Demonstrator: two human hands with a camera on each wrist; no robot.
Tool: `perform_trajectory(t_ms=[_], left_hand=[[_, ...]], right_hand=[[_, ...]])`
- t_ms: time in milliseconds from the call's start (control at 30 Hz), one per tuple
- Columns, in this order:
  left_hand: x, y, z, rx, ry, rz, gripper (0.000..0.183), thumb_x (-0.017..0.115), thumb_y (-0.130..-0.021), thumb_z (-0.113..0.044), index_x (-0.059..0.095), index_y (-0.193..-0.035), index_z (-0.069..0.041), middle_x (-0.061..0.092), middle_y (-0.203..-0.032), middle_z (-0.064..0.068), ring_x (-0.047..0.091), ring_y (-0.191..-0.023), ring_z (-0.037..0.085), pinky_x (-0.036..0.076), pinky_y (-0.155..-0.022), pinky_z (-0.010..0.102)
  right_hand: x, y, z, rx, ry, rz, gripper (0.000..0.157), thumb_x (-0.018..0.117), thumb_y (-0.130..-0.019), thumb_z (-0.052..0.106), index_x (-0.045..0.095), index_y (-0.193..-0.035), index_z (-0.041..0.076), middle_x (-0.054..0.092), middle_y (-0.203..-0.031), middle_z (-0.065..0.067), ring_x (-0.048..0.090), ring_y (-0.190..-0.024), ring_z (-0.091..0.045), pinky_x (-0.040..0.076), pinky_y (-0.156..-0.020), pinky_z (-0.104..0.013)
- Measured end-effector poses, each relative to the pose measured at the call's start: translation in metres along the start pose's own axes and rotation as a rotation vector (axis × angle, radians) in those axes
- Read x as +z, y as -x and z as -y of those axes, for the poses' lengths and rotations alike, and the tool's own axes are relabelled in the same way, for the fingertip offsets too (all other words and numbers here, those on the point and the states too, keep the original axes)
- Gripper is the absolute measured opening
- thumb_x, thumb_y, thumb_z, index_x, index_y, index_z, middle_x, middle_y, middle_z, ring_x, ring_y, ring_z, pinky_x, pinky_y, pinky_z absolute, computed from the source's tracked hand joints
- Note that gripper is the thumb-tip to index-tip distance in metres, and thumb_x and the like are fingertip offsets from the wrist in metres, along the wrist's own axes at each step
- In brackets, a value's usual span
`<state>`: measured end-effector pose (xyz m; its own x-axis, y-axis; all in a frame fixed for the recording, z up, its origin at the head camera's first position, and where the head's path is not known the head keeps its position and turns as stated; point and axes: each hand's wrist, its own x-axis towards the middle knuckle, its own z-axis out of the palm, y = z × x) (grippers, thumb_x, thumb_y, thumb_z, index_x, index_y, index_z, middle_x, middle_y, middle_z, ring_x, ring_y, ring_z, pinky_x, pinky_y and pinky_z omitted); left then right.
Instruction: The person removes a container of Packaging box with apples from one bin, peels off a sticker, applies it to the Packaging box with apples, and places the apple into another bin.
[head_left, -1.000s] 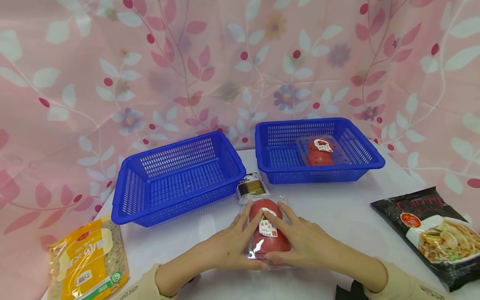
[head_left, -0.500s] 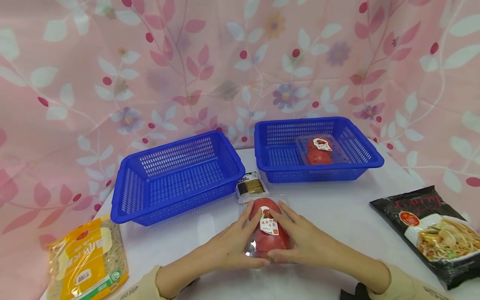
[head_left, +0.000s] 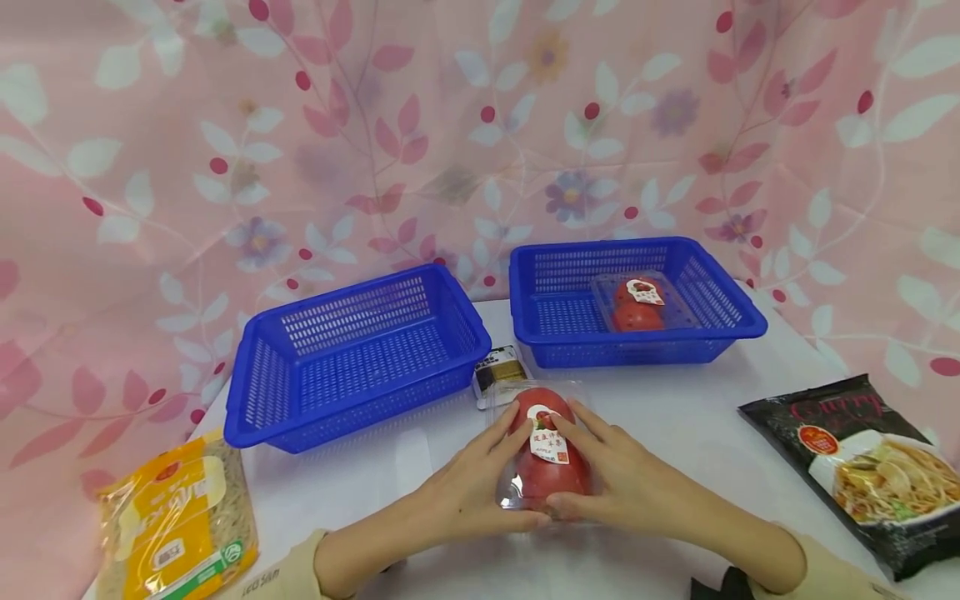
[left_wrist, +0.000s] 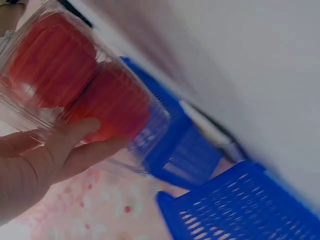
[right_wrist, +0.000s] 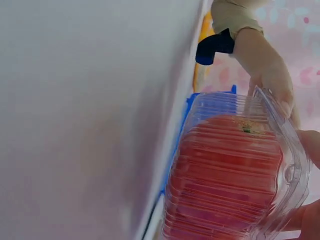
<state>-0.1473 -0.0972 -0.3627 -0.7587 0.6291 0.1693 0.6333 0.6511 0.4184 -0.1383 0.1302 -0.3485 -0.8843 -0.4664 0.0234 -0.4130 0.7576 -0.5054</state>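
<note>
Both hands hold a clear plastic clamshell box of red fruit (head_left: 551,479), with a white printed label on its lid, in the middle of the head view. My left hand (head_left: 480,487) grips its left side, fingers spread over the lid and thumb along the near edge. On the right side my right hand (head_left: 626,483) grips it the same way. Two large red fruits (left_wrist: 55,62) show through the plastic in the left wrist view. In the right wrist view the ribbed side of the box (right_wrist: 225,170) stands off the white tabletop (right_wrist: 90,120).
A blue basket (head_left: 262,417) stands at left. Another blue basket (head_left: 600,350), at right, holds a similar fruit box (head_left: 641,304). A small packet (head_left: 498,367) lies between them. A yellow bag (head_left: 176,525) lies far left, and a black noodle bag (head_left: 862,467) far right.
The fruit box has shifted slightly to the right and up in the head view, its far end overlapping more of the small packet. Both hands have moved with it, keeping their grip.
</note>
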Motion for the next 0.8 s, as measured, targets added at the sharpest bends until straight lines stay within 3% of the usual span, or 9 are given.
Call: perform_trajectory(t_ms=[167, 333, 467, 633, 800], left_hand=[[-0.020, -0.005, -0.015, 0.026, -0.086, -0.018, 0.095, 0.058, -0.072, -0.068, 0.030, -0.144, -0.015, 0.016, -0.151, 0.009, 0.031, -0.131, 0.029, 0.041, -0.093, 0.043], [-0.040, -0.020, -0.020, 0.043, -0.092, -0.060, 0.093, 0.063, -0.071, -0.064, 0.032, -0.143, -0.015, 0.017, -0.151, 0.008, 0.033, -0.130, 0.031, 0.045, -0.088, 0.043], [-0.051, -0.037, -0.016, 0.049, -0.039, -0.121, 0.089, 0.070, -0.069, -0.059, 0.039, -0.140, -0.015, 0.023, -0.150, 0.005, 0.038, -0.127, 0.030, 0.047, -0.086, 0.041], [-0.060, -0.064, -0.005, 0.105, 0.014, -0.219, 0.083, 0.074, -0.067, -0.053, 0.047, -0.135, -0.013, 0.030, -0.147, 0.006, 0.042, -0.124, 0.028, 0.049, -0.083, 0.036], [-0.066, -0.093, 0.007, 0.131, 0.032, -0.257, 0.080, 0.074, -0.069, -0.052, 0.048, -0.134, -0.012, 0.032, -0.145, 0.007, 0.042, -0.124, 0.029, 0.048, -0.084, 0.036]], right_hand=[[-0.018, 0.002, 0.005, -0.031, 0.018, -0.032, 0.087, 0.053, -0.073, 0.071, 0.035, -0.142, 0.021, 0.022, -0.149, -0.010, 0.033, -0.127, -0.041, 0.046, -0.079, -0.056], [-0.039, -0.005, 0.004, -0.097, 0.038, -0.100, 0.082, 0.055, -0.077, 0.065, 0.034, -0.143, 0.020, 0.020, -0.150, -0.011, 0.030, -0.128, -0.042, 0.046, -0.080, -0.056], [-0.056, -0.017, 0.002, -0.113, 0.026, -0.130, 0.076, 0.059, -0.080, 0.057, 0.035, -0.142, 0.020, 0.020, -0.150, -0.011, 0.027, -0.129, -0.044, 0.044, -0.081, -0.058], [-0.074, -0.038, -0.004, -0.130, 0.062, -0.184, 0.071, 0.060, -0.083, 0.050, 0.036, -0.142, 0.017, 0.022, -0.149, -0.014, 0.026, -0.129, -0.046, 0.041, -0.084, -0.060], [-0.090, -0.061, -0.014, -0.127, 0.087, -0.209, 0.068, 0.057, -0.086, 0.048, 0.036, -0.142, 0.015, 0.020, -0.149, -0.017, 0.023, -0.130, -0.047, 0.037, -0.087, -0.062]])
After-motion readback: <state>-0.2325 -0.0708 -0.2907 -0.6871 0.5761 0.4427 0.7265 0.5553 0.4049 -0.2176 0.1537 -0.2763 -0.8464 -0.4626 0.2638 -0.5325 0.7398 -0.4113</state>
